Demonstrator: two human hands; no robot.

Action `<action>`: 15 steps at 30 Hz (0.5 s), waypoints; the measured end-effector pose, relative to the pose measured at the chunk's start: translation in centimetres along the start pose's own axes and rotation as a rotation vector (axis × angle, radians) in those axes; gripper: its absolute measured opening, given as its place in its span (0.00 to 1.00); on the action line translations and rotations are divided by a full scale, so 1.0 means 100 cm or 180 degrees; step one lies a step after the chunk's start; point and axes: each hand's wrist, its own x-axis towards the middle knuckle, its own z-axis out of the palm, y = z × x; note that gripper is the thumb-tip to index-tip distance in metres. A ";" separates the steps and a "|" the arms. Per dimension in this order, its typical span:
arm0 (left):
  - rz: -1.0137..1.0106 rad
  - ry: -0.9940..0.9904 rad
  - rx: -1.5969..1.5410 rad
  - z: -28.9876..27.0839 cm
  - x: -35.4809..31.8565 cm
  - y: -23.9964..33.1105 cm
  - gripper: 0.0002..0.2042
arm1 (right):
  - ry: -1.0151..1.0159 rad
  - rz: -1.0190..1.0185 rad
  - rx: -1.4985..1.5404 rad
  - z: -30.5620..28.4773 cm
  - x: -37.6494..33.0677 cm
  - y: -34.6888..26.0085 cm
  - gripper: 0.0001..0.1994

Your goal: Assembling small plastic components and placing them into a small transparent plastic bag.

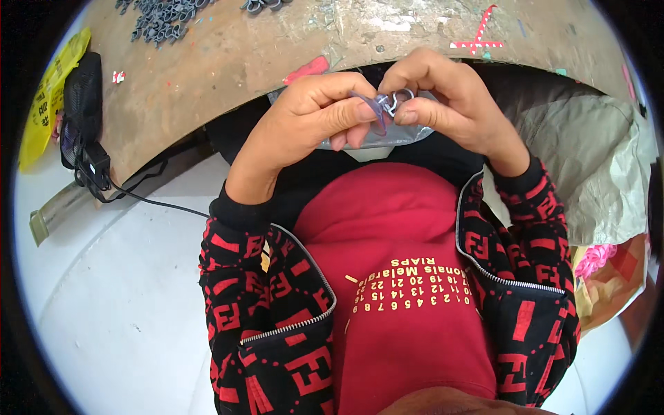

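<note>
My left hand [311, 114] is closed, its thumb and index finger pinching a clear, purple-tinted suction cup [377, 119] by its disc. Against the neck of the cup sits a small pale grey ring-shaped clip [403, 97]. The thumb and index finger of my right hand [460, 104] curl around that clip from the other side. The two pieces touch; whether they are locked together I cannot tell. Both hands are held over my lap, just off the table's front edge.
Dark grey plastic clips [162, 21] lie piled on the worn wooden table [228, 55]. A yellow plastic bag [52, 104], a black mesh pouch [86, 97] and a cable are at left. A grey sack [581, 152] hangs at right, above a bag with pink items [596, 259].
</note>
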 end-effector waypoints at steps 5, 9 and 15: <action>0.0206 0.0420 0.0319 0.009 -0.011 0.000 0.06 | 0.0286 -0.0697 -0.0517 0.014 -0.003 -0.004 0.11; 0.1089 0.0649 0.1162 0.008 -0.010 -0.007 0.06 | 0.0221 -0.1010 -0.1002 0.011 -0.001 -0.006 0.11; 0.0595 0.0701 0.0897 0.012 -0.012 0.009 0.07 | 0.0357 -0.0429 -0.0546 0.009 -0.007 -0.005 0.11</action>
